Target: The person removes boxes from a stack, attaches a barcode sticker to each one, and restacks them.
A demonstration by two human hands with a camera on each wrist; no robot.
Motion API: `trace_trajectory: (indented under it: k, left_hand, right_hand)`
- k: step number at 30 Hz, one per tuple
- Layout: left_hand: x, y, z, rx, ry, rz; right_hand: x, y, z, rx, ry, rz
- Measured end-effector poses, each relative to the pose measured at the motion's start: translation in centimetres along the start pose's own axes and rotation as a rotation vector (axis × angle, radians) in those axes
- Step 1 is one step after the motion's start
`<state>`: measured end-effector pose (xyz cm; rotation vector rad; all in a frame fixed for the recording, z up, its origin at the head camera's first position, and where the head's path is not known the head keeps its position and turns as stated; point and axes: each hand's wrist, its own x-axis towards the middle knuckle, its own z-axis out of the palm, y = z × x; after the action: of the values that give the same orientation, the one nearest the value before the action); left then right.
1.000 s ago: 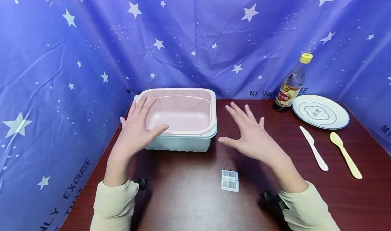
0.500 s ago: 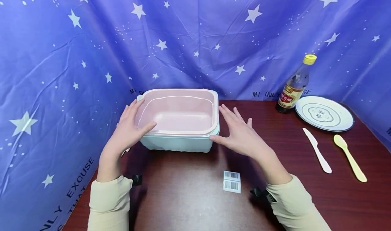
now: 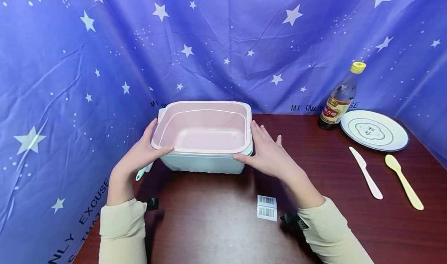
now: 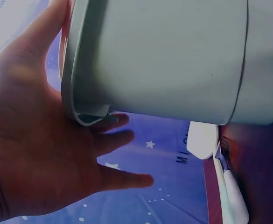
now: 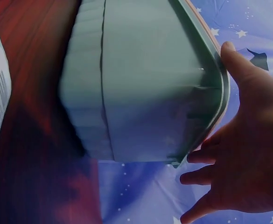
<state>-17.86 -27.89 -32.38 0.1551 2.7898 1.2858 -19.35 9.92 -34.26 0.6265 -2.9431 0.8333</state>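
left grip (image 3: 139, 154) and right grip (image 3: 269, 155) have moved in to opposite ends of the pink-and-teal tub (image 3: 202, 163). both spread wide; contact unclear

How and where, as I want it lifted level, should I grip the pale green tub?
Probably under the rim at both short ends, left hand from the left and right hand from the right: the tub stands upright, is longer left to right, and its rim juts outward like a ledge.
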Motion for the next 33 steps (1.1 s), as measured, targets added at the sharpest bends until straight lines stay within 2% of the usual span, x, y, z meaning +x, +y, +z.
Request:
trace_trajectory:
  k: [4,8,12,21,33]
  left_hand:
    - [0.1,-0.6,-0.1,-0.071,-0.028,-0.022]
    - [0.3,-1.1,-0.2,-0.178,-0.059,0.038]
    - [0.4,-1.5,-0.3,-0.224,-0.091,0.088]
    - [0.1,-1.7,-0.4,-0.242,-0.128,0.086]
    - [-0.1,-1.9,-0.9,-0.184,-0.146,0.089]
  right_hand:
    - [0.0,0.0,0.2,-0.004,-0.007,0.001]
    - [0.0,0.0,0.4,0.006,-0.022,0.01]
    - [0.0,-0.1,0.5,0.013,-0.041,0.029]
    - [-0.1,0.0,0.8,0.029,-0.044,0.036]
    - [0.0,0.1,1.3,0.135,-0.013,0.007]
